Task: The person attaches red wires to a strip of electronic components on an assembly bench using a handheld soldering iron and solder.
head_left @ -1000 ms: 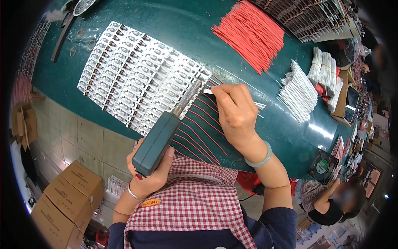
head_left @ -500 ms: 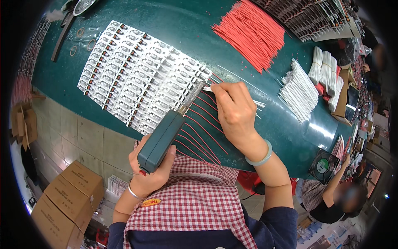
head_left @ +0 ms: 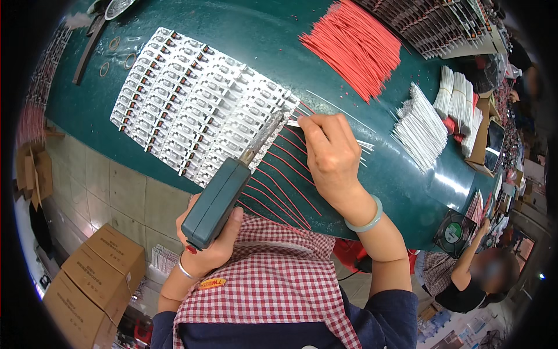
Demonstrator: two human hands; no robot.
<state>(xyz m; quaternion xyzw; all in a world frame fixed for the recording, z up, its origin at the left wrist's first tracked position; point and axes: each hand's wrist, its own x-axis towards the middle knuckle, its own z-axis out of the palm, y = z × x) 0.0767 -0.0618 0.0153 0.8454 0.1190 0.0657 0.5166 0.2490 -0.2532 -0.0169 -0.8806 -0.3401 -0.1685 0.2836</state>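
Observation:
My left hand is wrapped round a dark green gun-shaped tool, which looks like a soldering gun. Its long metal tip points up and right, along the right edge of a white panel of small plastic fittings. Beyond that edge my right hand is closed in a pinch on a thin white strip, whose end shows left of the fingertips; the rest is hidden. Several thin red wires fan out from the panel's right edge toward my apron, passing below my right hand.
A heap of red wires lies at the far side of the green table. White wires and banded white bundles are at the right, with a small black fan. Cardboard boxes stand lower left; a co-worker sits right.
The gun-shaped tool and my left hand have moved down and left, drawing back a little from the panel's right edge. My right hand has hardly moved, its pinch kept.

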